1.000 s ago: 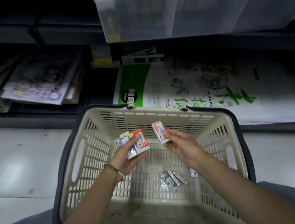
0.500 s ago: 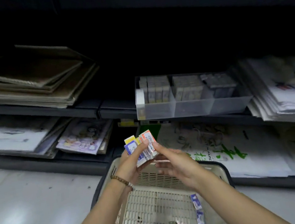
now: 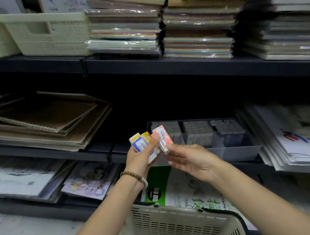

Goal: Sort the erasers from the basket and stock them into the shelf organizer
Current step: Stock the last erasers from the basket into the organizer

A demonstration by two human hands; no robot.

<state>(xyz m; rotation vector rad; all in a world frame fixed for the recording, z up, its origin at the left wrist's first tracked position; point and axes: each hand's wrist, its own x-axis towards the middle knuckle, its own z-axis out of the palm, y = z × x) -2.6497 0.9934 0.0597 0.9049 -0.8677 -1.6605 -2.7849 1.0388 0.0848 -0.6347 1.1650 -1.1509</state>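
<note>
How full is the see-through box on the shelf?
Partly full. The shelf organizer holds rows of erasers standing in its back sections. Its front part looks bare, though blur makes that uncertain.

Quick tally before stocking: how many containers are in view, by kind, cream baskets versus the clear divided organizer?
Cream baskets: 3, two side by side on the top shelf, one low at the bottom of the view
Clear divided organizer: 1, on the lower shelf
Total: 4
</note>
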